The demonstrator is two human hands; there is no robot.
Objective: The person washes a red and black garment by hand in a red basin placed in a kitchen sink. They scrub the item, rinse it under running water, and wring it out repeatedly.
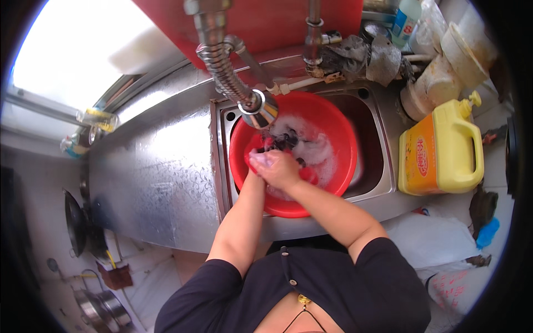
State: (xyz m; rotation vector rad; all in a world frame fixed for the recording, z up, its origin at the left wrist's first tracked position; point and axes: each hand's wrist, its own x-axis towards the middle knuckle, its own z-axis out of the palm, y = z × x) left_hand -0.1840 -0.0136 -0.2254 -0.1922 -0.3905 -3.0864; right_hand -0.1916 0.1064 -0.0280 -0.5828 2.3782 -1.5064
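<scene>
A red plastic basin (349, 125) sits in a stainless steel sink (385, 166), holding soapy water (322, 154) with white foam. My left hand (257, 160) and my right hand (280, 168) are pressed together over the basin's left half, gripping wet red and black cloth (287, 139). The right hand covers part of the left, and its fingers are blurred. Dark folds of the cloth trail into the foam beyond my fingers. Right above hangs a faucet with a coiled metal neck (227, 81); a thin stream of water appears to fall near my hands.
A patterned steel counter (175, 175) extends left of the sink. On the right stands a yellow pump jug (454, 150), with stained tubs (433, 91) behind it. Pipes (314, 41) run along the back. A wok (74, 222) and steel pots (100, 310) are at lower left.
</scene>
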